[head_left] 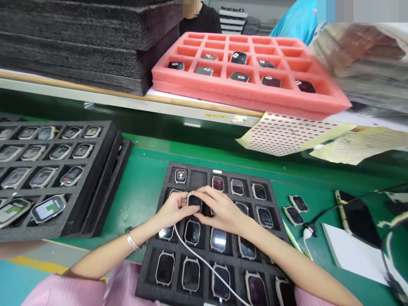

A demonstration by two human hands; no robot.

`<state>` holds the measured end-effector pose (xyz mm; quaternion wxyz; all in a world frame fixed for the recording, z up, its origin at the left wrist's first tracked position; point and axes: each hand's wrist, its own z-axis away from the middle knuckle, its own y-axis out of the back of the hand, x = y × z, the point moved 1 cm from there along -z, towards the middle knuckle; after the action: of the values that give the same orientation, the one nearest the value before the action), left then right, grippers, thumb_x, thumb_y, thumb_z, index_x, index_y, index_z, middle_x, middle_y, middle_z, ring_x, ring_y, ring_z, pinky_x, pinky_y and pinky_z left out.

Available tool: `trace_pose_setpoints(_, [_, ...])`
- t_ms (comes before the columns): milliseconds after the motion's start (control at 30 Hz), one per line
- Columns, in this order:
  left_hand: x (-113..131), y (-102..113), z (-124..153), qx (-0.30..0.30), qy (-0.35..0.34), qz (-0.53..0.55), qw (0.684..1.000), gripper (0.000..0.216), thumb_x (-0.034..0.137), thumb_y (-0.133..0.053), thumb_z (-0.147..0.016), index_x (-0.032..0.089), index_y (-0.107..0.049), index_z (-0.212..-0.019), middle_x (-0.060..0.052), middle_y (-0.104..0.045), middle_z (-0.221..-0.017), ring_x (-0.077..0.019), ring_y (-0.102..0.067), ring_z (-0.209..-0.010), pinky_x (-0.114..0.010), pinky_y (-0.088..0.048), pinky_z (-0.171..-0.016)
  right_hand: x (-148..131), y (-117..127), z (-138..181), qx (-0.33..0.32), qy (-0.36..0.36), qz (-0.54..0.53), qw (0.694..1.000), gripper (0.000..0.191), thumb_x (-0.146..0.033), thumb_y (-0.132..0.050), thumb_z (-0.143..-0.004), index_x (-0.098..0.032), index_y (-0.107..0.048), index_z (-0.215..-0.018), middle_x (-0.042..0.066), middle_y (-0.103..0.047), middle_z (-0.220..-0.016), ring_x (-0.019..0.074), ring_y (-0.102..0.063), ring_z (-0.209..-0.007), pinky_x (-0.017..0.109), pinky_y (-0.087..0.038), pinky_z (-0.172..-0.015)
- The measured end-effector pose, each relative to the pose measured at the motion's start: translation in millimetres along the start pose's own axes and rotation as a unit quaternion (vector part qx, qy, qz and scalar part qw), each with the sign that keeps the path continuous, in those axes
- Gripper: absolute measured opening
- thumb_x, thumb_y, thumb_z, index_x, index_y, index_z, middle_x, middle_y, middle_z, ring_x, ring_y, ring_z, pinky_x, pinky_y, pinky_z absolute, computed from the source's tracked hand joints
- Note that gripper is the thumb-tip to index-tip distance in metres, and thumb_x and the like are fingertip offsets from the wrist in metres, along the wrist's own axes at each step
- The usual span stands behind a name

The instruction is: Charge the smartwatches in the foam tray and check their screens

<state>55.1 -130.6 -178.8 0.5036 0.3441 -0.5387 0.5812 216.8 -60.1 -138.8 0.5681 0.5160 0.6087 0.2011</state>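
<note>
Both hands meet over a black foam tray [149, 272] of smartwatch bodies on the green bench. My left hand [174, 209] pinches a dark-screened watch body [194, 201] from the left. My right hand [219, 208] closes on the same watch from the right, fingers curled over its edge. A white cable [204, 261] runs from the held watch across the tray toward me. One watch at the tray's top left [180, 176] has a lit screen; the others are dark.
A second black tray [92, 187] of watches with lit screens sits at left. A pink foam tray [242, 91] with a few watches rests on the raised shelf, beside stacked black foam [79, 38]. Two loose watches [296, 209], a phone [358, 221], white paper and sticker sheets lie right. A person sits opposite.
</note>
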Motion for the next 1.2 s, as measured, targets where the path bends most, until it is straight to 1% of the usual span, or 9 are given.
trace_pose_setpoints(133, [4,1,3,0.006,0.0,0.003,1.0,0.032,0.039,-0.076,-0.071,0.01,-0.064,-0.081,0.0,-0.061,-0.066,-0.0122,-0.053,-0.058,-0.023,-0.042,-0.057,6,-4,1,0.01,0.007,-0.039,0.999,0.046,-0.032,-0.062,-0.086,-0.017,-0.048,-0.127,0.011,-0.059,-0.104,0.0233,-0.06,-0.09,0.04,-0.054,-0.078])
trace_pose_setpoints(200, [5,0,5,0.005,0.001,0.002,1.0,0.033,0.039,-0.076,-0.07,0.01,-0.064,-0.081,0.0,-0.059,-0.064,-0.0115,-0.051,-0.056,-0.023,-0.041,-0.055,6,-3,1,0.007,0.004,-0.046,0.999,0.047,-0.033,-0.062,-0.086,-0.017,-0.048,-0.127,0.012,-0.059,-0.104,0.0235,-0.06,-0.09,0.041,-0.054,-0.078])
trace_pose_setpoints(433, [7,0,5,0.005,-0.003,-0.01,1.0,0.033,0.04,-0.075,-0.071,0.011,-0.064,-0.083,0.0,-0.058,-0.066,-0.0123,-0.05,-0.059,-0.023,-0.04,-0.057,6,-3,2,0.008,0.004,-0.078,0.997,0.05,-0.033,-0.063,-0.086,-0.017,-0.047,-0.13,0.012,-0.058,-0.106,0.0228,-0.06,-0.092,0.04,-0.054,-0.08])
trace_pose_setpoints(600, [7,-1,5,0.004,-0.007,-0.017,1.0,0.034,0.041,-0.074,-0.071,0.011,-0.064,-0.083,-0.001,-0.058,-0.068,-0.0129,-0.05,-0.061,-0.023,-0.04,-0.058,6,-5,4,0.009,0.002,-0.062,0.998,0.055,-0.039,-0.064,-0.085,-0.017,-0.045,-0.132,0.012,-0.058,-0.105,0.0236,-0.059,-0.092,0.041,-0.055,-0.08])
trace_pose_setpoints(767, [8,-2,5,0.005,-0.011,-0.022,1.0,0.034,0.041,-0.073,-0.072,0.011,-0.062,-0.082,-0.001,-0.057,-0.067,-0.0127,-0.05,-0.06,-0.024,-0.04,-0.057,3,-8,5,0.016,-0.002,-0.057,0.998,0.051,-0.035,-0.062,-0.087,-0.016,-0.045,-0.132,0.013,-0.057,-0.106,0.0235,-0.059,-0.093,0.041,-0.054,-0.08])
trace_pose_setpoints(933, [5,-2,6,0.003,-0.013,-0.028,1.0,0.036,0.043,-0.072,-0.073,0.011,-0.061,-0.083,-0.001,-0.056,-0.068,-0.0128,-0.05,-0.06,-0.024,-0.04,-0.058,4,-9,5,0.024,0.013,-0.066,0.997,0.052,-0.034,-0.061,-0.087,-0.017,-0.044,-0.133,0.012,-0.057,-0.106,0.0229,-0.06,-0.092,0.039,-0.056,-0.078])
trace_pose_setpoints(1200, [2,-1,7,-0.003,-0.023,-0.04,0.999,0.034,0.041,-0.071,-0.075,0.012,-0.06,-0.087,-0.001,-0.057,-0.071,-0.014,-0.053,-0.064,-0.025,-0.042,-0.061,7,-14,7,0.048,0.044,-0.057,0.996,0.052,-0.032,-0.061,-0.087,-0.016,-0.043,-0.134,0.013,-0.058,-0.106,0.023,-0.06,-0.093,0.037,-0.056,-0.077])
